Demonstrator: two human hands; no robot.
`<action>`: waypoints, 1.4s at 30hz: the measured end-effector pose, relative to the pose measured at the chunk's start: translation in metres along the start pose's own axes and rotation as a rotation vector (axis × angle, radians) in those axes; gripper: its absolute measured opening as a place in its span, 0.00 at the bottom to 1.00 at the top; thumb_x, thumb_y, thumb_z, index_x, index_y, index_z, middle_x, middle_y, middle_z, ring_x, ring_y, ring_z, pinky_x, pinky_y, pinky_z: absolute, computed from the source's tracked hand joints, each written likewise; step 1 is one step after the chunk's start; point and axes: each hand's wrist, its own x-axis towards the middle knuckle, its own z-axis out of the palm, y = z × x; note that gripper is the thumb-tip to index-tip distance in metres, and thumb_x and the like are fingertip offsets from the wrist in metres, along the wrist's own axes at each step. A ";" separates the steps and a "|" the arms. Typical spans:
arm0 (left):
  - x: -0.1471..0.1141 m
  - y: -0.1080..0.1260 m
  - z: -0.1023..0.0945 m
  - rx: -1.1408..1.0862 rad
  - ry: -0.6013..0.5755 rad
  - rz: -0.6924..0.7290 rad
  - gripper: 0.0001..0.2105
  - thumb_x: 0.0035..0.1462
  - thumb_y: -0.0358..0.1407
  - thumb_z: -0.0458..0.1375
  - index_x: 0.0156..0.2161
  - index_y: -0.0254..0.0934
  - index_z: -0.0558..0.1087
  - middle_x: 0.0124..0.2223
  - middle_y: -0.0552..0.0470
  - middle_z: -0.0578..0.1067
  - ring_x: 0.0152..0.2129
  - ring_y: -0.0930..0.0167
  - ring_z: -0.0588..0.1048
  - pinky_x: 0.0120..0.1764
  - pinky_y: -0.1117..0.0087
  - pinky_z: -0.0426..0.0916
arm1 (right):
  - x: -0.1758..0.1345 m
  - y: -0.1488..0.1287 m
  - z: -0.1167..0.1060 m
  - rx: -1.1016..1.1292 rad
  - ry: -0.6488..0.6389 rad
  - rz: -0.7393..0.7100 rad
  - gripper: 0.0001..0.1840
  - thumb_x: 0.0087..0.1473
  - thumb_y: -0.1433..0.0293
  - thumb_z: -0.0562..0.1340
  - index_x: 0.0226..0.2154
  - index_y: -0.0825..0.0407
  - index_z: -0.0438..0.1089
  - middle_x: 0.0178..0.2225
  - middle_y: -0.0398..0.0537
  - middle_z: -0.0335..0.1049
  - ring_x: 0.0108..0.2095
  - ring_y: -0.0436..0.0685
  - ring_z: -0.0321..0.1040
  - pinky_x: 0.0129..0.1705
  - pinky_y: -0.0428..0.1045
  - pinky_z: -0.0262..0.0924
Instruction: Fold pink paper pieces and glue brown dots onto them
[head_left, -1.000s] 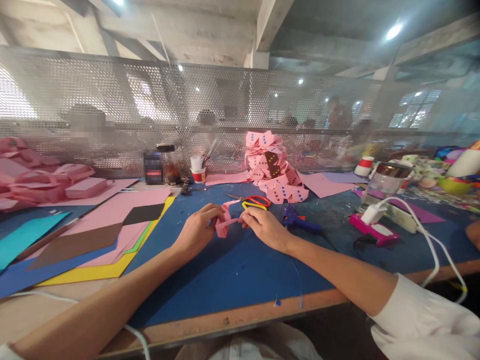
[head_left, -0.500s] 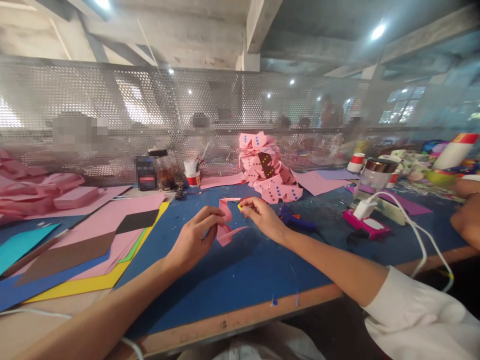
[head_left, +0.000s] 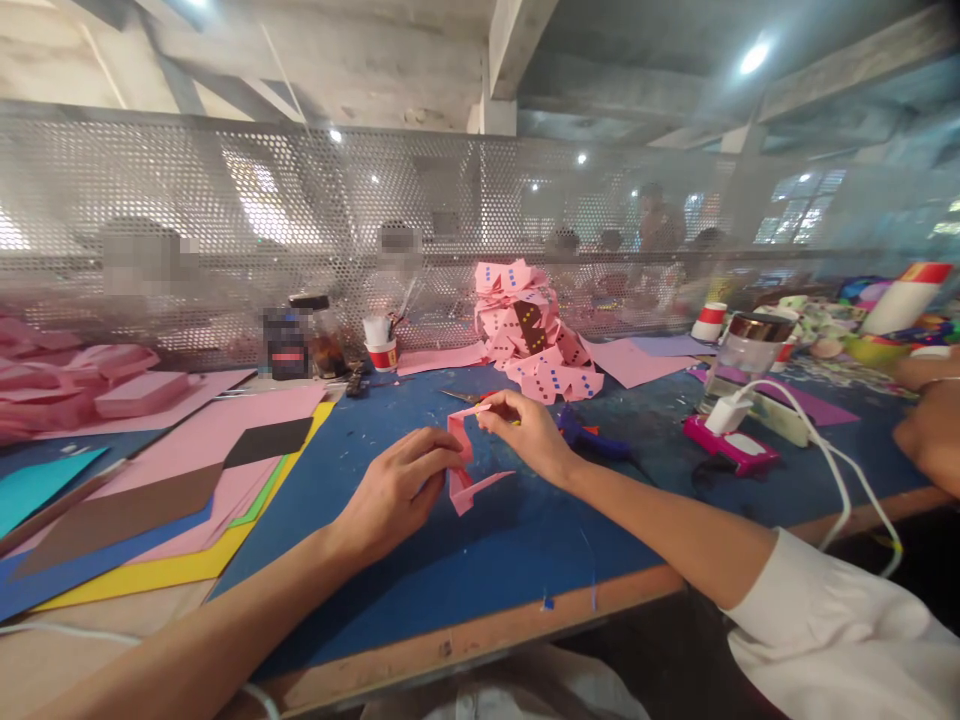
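My left hand (head_left: 401,490) is closed on a folded pink strip (head_left: 463,490), paper or thin foam, held up above the blue table mat (head_left: 420,590). The strip is bent into an angular open shape, its lower flap pointing right. At the upper flap, my right hand (head_left: 532,435) has thumb and fingers pinched together on its end. Whether a small piece is also between those fingertips is hidden. Behind my right hand lie scissors (head_left: 459,397), partly covered. A blue glue gun (head_left: 600,438) rests on the mat to the right of my right wrist.
A heap of dotted pink pieces (head_left: 525,335) stands at the back. Coloured sheets (head_left: 135,510) and pink blocks (head_left: 142,394) lie left. To the right are a magenta power strip (head_left: 731,445) with white cables, a jar (head_left: 750,355), and another person's hand (head_left: 930,435).
The pink strip and my left hand have shifted slightly right and down. My right fingertips now meet the strip's upper flap; the small yellow piece seen in them before no longer shows.
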 end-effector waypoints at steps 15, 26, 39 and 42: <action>0.008 0.013 -0.005 -0.047 0.187 -0.139 0.11 0.63 0.31 0.52 0.47 0.40 0.74 0.48 0.46 0.75 0.47 0.65 0.73 0.51 0.62 0.67 | -0.004 -0.011 0.002 -0.011 -0.034 -0.060 0.07 0.58 0.65 0.61 0.36 0.51 0.70 0.34 0.44 0.74 0.37 0.52 0.72 0.42 0.48 0.66; 0.032 0.013 -0.001 -0.436 0.117 -0.572 0.10 0.57 0.41 0.60 0.40 0.37 0.75 0.35 0.51 0.80 0.34 0.68 0.78 0.40 0.67 0.70 | -0.010 -0.022 0.003 0.001 -0.131 -0.103 0.07 0.59 0.64 0.61 0.37 0.50 0.70 0.35 0.43 0.74 0.38 0.51 0.73 0.46 0.49 0.65; 0.022 0.015 0.006 -0.424 0.107 -0.605 0.08 0.59 0.39 0.58 0.38 0.37 0.75 0.30 0.55 0.76 0.28 0.72 0.72 0.34 0.71 0.65 | -0.009 -0.017 0.004 -0.040 -0.138 -0.115 0.06 0.59 0.66 0.60 0.36 0.51 0.70 0.35 0.43 0.73 0.37 0.51 0.71 0.44 0.48 0.65; 0.021 0.014 0.006 -0.438 0.119 -0.609 0.07 0.59 0.39 0.58 0.37 0.37 0.74 0.30 0.55 0.76 0.29 0.72 0.72 0.35 0.71 0.65 | -0.009 -0.017 0.004 -0.033 -0.140 -0.104 0.06 0.59 0.66 0.62 0.38 0.51 0.70 0.36 0.43 0.73 0.38 0.51 0.71 0.44 0.48 0.65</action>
